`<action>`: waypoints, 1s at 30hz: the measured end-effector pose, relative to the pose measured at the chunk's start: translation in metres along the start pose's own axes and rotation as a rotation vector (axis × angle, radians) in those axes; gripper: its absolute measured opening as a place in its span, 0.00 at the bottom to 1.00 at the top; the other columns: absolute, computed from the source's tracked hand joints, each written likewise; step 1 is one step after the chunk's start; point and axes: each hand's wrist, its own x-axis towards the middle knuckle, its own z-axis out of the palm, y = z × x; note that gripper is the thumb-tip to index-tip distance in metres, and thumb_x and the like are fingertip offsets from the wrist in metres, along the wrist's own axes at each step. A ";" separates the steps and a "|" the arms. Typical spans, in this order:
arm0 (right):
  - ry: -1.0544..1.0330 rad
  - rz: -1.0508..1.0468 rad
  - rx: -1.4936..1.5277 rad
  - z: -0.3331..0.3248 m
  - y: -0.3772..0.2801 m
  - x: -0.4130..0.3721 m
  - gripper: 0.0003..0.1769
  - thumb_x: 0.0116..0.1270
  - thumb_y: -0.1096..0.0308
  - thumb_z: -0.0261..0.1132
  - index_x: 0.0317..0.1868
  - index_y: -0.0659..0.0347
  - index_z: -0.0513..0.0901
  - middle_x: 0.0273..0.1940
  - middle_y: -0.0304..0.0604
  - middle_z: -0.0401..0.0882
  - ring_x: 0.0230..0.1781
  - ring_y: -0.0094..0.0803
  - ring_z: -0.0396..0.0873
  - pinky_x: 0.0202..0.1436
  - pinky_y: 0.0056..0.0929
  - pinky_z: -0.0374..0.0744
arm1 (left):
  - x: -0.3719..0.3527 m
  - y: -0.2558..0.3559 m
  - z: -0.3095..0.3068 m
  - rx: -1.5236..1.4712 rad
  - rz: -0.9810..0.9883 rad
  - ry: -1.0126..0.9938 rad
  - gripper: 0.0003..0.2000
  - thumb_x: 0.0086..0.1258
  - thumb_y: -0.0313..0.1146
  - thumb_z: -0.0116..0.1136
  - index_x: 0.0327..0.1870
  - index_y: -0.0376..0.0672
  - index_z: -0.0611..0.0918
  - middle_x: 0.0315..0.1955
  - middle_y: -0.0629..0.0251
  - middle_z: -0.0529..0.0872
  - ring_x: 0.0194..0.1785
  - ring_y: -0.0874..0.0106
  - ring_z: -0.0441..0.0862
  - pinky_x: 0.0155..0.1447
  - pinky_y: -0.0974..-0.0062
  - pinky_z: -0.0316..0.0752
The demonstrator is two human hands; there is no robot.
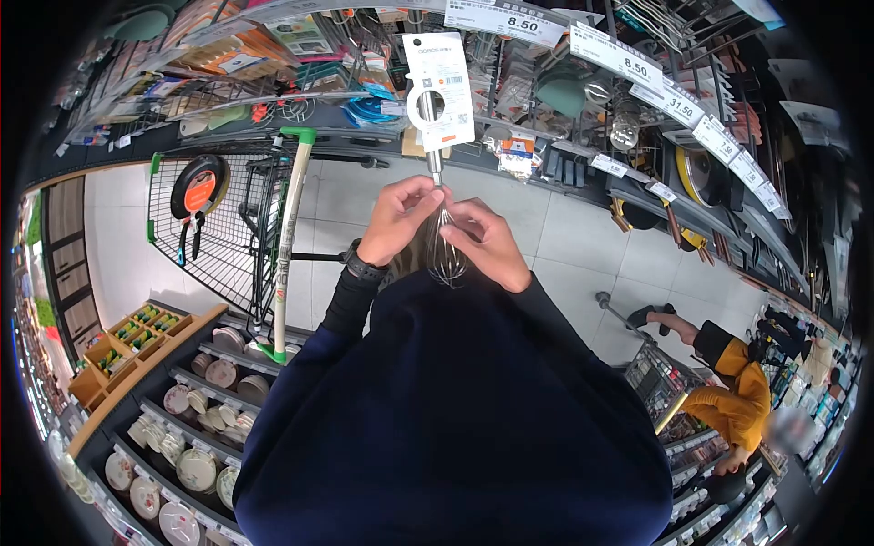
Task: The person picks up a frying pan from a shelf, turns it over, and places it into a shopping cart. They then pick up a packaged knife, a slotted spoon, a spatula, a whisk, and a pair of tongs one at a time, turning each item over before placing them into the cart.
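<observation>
Both hands raised in front of the chest, dark blue sleeves. Between them a wire whisk (pixel 445 250), upright, handle uppermost, held over the tiled floor (pixel 569 246) and in front of the rack of hanging kitchenware.

Left hand (pixel 397 218): watch (pixel 362 267) on the wrist, fingers drawn together and pinched on the upper wires of the whisk, just below the metal handle.

Right hand (pixel 487 242): fingers closed on the wires from the other side, thumb on top. The two hands nearly touch at the neck of the whisk; the wire loops hang below and between them.

A white card label (pixel 439 86) with a round hole sits at the top of the handle, printed with small codes; text too small to read.

Around:
- Shopping cart (pixel 232 241) to the left, wire mesh, green-tipped handle bar. A frying pan (pixel 198 189) with an orange label lies in it.
- Price tags (pixel 506 19) along the rack rails; "8.50" legible on two, "31.50" on another.
- Shelves of plates and bowls (pixel 187 441) at lower left.
- Another person in a yellow jacket (pixel 739 402) at lower right, well apart, beside a wire basket (pixel 657 375).
</observation>
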 end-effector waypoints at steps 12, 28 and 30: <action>0.159 0.025 -0.018 -0.008 -0.002 0.029 0.12 0.72 0.68 0.66 0.51 0.65 0.83 0.48 0.40 0.84 0.50 0.25 0.81 0.57 0.28 0.78 | -0.009 -0.015 -0.005 0.326 0.107 0.122 0.06 0.76 0.28 0.58 0.40 0.34 0.81 0.37 0.64 0.89 0.43 0.78 0.85 0.49 0.77 0.77; -0.024 0.178 0.314 0.004 -0.004 0.055 0.16 0.76 0.65 0.63 0.55 0.69 0.83 0.45 0.44 0.86 0.44 0.22 0.82 0.46 0.23 0.80 | -0.016 -0.010 0.003 0.184 -0.035 0.085 0.09 0.76 0.28 0.59 0.48 0.32 0.84 0.38 0.63 0.89 0.42 0.78 0.84 0.50 0.78 0.77; -0.032 0.188 0.332 0.002 0.005 0.057 0.17 0.76 0.63 0.62 0.56 0.68 0.83 0.46 0.44 0.86 0.45 0.23 0.82 0.48 0.23 0.80 | -0.018 -0.011 0.003 0.141 -0.045 0.085 0.09 0.76 0.28 0.59 0.48 0.31 0.83 0.39 0.63 0.89 0.44 0.76 0.86 0.51 0.77 0.78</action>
